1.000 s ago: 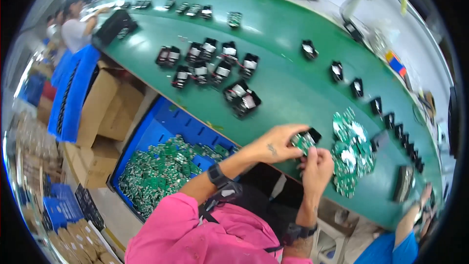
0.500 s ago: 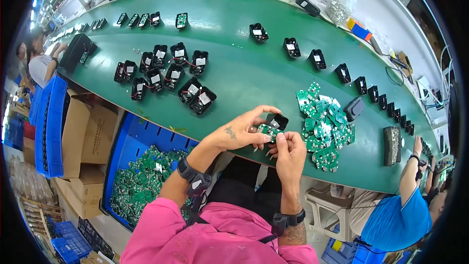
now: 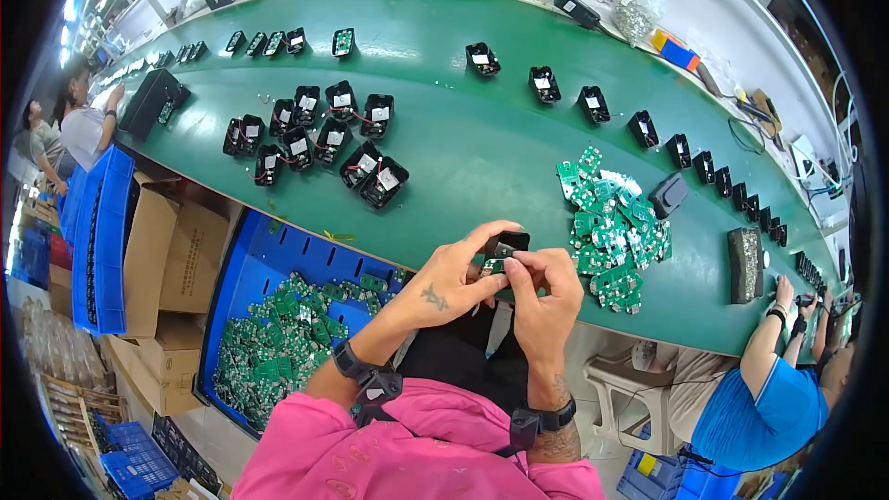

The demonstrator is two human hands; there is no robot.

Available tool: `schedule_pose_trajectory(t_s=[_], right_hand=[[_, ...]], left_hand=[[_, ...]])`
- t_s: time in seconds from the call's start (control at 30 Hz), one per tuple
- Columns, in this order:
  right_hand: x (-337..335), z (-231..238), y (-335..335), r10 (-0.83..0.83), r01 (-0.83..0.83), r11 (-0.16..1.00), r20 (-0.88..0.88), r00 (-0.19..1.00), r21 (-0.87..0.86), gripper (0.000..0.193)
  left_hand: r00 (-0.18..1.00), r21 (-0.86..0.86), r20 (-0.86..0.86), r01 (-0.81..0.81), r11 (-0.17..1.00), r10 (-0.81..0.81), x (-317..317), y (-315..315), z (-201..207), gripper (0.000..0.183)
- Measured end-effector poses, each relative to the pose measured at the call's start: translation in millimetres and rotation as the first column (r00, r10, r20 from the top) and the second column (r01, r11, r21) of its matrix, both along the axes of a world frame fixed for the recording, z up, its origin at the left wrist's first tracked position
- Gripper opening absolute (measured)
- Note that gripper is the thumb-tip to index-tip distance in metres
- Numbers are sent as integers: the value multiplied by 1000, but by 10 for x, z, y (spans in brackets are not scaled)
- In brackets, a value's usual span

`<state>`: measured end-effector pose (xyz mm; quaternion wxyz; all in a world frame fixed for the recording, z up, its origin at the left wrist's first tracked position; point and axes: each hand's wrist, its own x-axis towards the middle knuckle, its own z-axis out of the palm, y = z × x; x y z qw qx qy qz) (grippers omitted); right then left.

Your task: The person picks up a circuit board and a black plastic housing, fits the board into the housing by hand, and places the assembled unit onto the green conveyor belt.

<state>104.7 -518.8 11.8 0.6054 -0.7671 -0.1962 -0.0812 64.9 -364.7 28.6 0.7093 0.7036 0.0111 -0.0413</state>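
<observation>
At the bench's near edge, my left hand is closed around a small open black plastic case. A green circuit board sits at the near side of that case, tilted, between the two thumbs. My right hand is closed too, its thumb and fingertips pinching at the board; the fingers hide much of both pieces. To the right of my hands lies a heap of loose green circuit boards. Several black cases with a white block and red wires stand in a cluster to the left.
A row of black cases runs along the far right of the green bench. A dark block and a black case are beyond the heap. A blue bin of boards stands lower left. A co-worker sits at right.
The circuit board has turned from lying face up between my hands to a tilted position against the case. My right hand has shifted slightly, its thumb now higher.
</observation>
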Motion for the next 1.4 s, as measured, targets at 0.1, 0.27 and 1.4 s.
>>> schedule_pose_trajectory(t_s=[0.1,0.27,1.4], right_hand=[[-24,-63,-31,47,-7,993,337,940,-119,7],[-113,-6,-65,43,-33,998,167,985,-59,5],[-559,-87,-288,78,-13,989,432,899,-151,4]], left_hand=[[997,-118,-42,52,992,-57,-62,-8,-114,55],[997,-119,-60,32,992,-40,-188,-62,-106,53],[994,-328,-88,-87,941,62,-627,-307,-169,72]])
